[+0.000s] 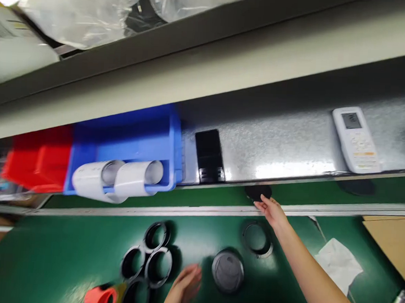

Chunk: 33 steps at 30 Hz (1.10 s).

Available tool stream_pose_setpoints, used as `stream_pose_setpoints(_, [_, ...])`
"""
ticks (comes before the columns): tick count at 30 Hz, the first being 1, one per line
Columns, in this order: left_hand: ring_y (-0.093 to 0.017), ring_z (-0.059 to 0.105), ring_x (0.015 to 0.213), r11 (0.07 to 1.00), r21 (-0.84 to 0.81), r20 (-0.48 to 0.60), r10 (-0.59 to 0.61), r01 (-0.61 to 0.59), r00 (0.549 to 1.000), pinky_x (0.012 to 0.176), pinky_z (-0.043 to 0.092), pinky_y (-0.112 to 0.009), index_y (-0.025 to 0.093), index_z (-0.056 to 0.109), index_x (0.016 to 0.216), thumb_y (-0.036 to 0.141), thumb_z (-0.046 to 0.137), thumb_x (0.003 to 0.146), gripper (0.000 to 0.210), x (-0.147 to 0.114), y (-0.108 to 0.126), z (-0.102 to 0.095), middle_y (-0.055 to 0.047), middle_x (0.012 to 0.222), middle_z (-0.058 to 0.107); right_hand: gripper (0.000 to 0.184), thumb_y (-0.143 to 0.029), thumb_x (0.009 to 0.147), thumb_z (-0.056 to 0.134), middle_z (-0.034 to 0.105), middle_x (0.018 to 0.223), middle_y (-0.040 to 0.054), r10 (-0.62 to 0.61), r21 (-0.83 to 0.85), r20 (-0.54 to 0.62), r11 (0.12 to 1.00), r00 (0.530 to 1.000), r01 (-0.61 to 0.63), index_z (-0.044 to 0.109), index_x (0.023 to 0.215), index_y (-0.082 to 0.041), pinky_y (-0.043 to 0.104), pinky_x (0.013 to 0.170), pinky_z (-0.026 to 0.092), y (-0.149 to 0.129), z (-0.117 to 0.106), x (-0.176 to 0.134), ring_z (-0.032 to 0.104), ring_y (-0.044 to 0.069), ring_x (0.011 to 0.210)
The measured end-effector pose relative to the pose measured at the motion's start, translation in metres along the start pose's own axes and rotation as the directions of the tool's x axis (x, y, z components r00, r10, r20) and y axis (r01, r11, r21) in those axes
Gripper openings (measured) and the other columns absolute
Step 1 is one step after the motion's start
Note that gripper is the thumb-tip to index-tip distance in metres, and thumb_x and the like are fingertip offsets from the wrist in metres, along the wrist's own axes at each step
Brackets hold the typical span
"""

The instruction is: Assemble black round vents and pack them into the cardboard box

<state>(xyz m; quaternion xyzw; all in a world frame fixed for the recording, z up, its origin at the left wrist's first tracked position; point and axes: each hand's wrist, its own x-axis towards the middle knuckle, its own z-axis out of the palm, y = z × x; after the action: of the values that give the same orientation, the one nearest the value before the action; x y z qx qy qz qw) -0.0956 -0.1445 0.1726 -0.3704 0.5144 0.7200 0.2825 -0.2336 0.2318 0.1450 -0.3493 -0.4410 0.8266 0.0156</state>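
My right hand reaches to the back of the green bench, under the shelf edge. Its thumb and fingers are closed on the near edge of a flat black disc, partly hidden by the shelf. My left hand is low over the bench, smeared by motion, so its fingers are unclear. Right of it lies a round dark grey cap-like part. Several black rings stand to its left, among them one ring. Another black ring stands alone below my right hand.
A metal shelf holds a black phone, a white remote control, a blue bin with label rolls, and a red bin. On the bench are an orange tape dispenser, white paper and cardboard.
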Motion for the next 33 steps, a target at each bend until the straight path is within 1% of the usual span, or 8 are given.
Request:
stream_pose_setpoints(4, [-0.037, 0.043, 0.137, 0.953, -0.271, 0.413, 0.24, -0.133, 0.878, 0.115, 0.029, -0.059, 0.035, 0.052, 0.138, 0.062, 0.08, 0.069, 0.079, -0.022, 0.028, 0.074, -0.009, 0.146, 0.05, 0.043, -0.046, 0.067, 0.092, 0.068, 0.085, 0.0048, 0.177, 0.088, 0.39, 0.97, 0.904, -0.228, 0.063, 0.081, -0.016, 0.035, 0.078, 0.061, 0.077, 0.03, -0.131, 0.068, 0.019, 0.073])
stream_pose_setpoints(7, [-0.03, 0.051, 0.129, 0.889, -0.439, 0.478, 0.352, -0.128, 0.805, 0.116, 0.03, -0.051, 0.028, 0.05, 0.141, 0.063, 0.065, 0.083, 0.069, -0.036, 0.041, 0.094, -0.01, 0.137, 0.058, 0.041, -0.056, 0.083, 0.077, 0.067, 0.093, 0.0072, 0.242, -0.044, 0.58, 0.963, 0.778, -0.266, 0.068, 0.091, -0.017, 0.037, 0.078, 0.061, 0.108, 0.037, -0.206, 0.067, 0.022, 0.085])
stream_pose_setpoints(11, [-0.025, 0.059, 0.116, 0.843, -0.527, 0.422, 0.369, -0.107, 0.828, 0.113, 0.035, -0.046, 0.022, 0.055, 0.136, 0.065, 0.045, 0.094, 0.061, -0.066, 0.035, 0.077, -0.009, 0.12, 0.067, 0.053, -0.069, 0.091, 0.054, 0.06, 0.094, 0.0105, -0.136, -0.36, 0.516, 0.862, 0.846, 0.358, 0.068, 0.087, -0.018, 0.047, 0.081, 0.057, 0.1, 0.032, -0.227, 0.06, 0.029, 0.091])
stream_pose_setpoints(14, [-0.025, 0.061, 0.112, 0.835, -0.546, 0.423, 0.346, -0.069, 0.837, 0.11, 0.039, -0.046, 0.021, 0.057, 0.133, 0.068, 0.038, 0.095, 0.064, -0.089, 0.023, 0.066, -0.009, 0.119, 0.068, 0.041, -0.059, 0.098, 0.049, 0.054, 0.117, 0.0117, -0.469, -0.425, 0.613, 0.482, 0.635, 0.766, 0.071, 0.108, -0.026, 0.054, 0.102, 0.044, 0.075, 0.029, -0.226, 0.05, 0.032, 0.114])
stream_pose_setpoints(18, [-0.025, 0.063, 0.106, 0.84, -0.538, 0.434, 0.342, -0.064, 0.833, 0.107, 0.042, -0.048, 0.022, 0.06, 0.13, 0.069, 0.041, 0.092, 0.063, -0.113, 0.01, 0.065, -0.009, 0.116, 0.069, 0.037, -0.048, 0.104, 0.039, 0.045, 0.136, 0.0091, -0.411, -0.369, 0.798, 0.245, 0.44, 0.897, 0.068, 0.123, -0.034, 0.059, 0.108, 0.036, 0.064, 0.034, -0.241, 0.035, 0.033, 0.128])
stream_pose_setpoints(23, [-0.035, 0.06, 0.112, 0.881, -0.465, 0.473, 0.335, -0.092, 0.815, 0.102, 0.042, -0.059, 0.028, 0.055, 0.136, 0.075, 0.051, 0.084, 0.07, -0.135, -0.005, 0.061, -0.011, 0.121, 0.066, 0.047, -0.05, 0.105, 0.03, 0.048, 0.135, 0.0094, -0.336, -0.368, 0.819, 0.314, 0.465, 0.875, 0.072, 0.114, -0.03, 0.062, 0.11, 0.034, 0.075, 0.037, -0.26, 0.033, 0.034, 0.13])
stream_pose_setpoints(29, [-0.037, 0.058, 0.115, 0.87, -0.485, 0.505, 0.358, -0.084, 0.785, 0.1, 0.041, -0.063, 0.028, 0.049, 0.142, 0.078, 0.05, 0.081, 0.078, -0.14, -0.019, 0.066, -0.014, 0.125, 0.063, 0.056, -0.058, 0.104, 0.026, 0.048, 0.136, 0.0104, -0.307, -0.308, 0.771, 0.587, 0.558, 0.749, 0.071, 0.117, -0.027, 0.051, 0.105, 0.046, 0.058, 0.022, -0.277, 0.038, 0.03, 0.132])
stream_pose_setpoints(33, [-0.033, 0.061, 0.107, 0.87, -0.49, 0.538, 0.35, -0.054, 0.767, 0.1, 0.042, -0.059, 0.027, 0.048, 0.143, 0.077, 0.047, 0.084, 0.077, -0.139, -0.024, 0.071, -0.014, 0.121, 0.064, 0.059, -0.06, 0.104, 0.025, 0.049, 0.136, 0.0097, -0.336, -0.345, 0.721, 0.585, 0.606, 0.734, 0.072, 0.117, -0.027, 0.053, 0.114, 0.033, 0.051, 0.01, -0.288, 0.036, 0.03, 0.133])
